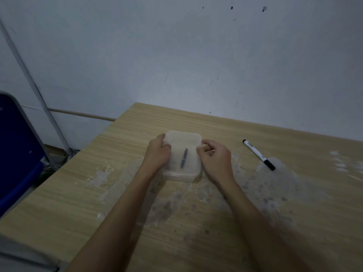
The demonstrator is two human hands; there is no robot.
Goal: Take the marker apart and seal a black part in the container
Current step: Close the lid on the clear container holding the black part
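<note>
While both hands press at the lid: the sealing step looks close to done, judging by the lid lying flat over the container (182, 154).
Risk, uneven seal: if pressure goes only on the two far corners, the near edge toward the wrists may stay unlatched and the lid could spring up.
Risk, sliding: the container sits on a worn, patchy table (196, 232); a sideways push from one hand alone could skate it toward the other.
Risk, cause: translucent plastic hides whether the rim has caught, so the seal cannot be confirmed by sight.
Left hand (158, 152): fingers curled, clamped on the container's left edge, thumb up on the far corner of the lid.
Right hand (213, 156): partly curled, fingertips and thumb pinching the container's right far corner.
Black part (184, 158): a slim dark piece lying inside, between the two hands, seen through the lid.
Marker (258, 154): lying on the table well to the right of the right hand, untouched; whether it is whole cannot be told.
</note>
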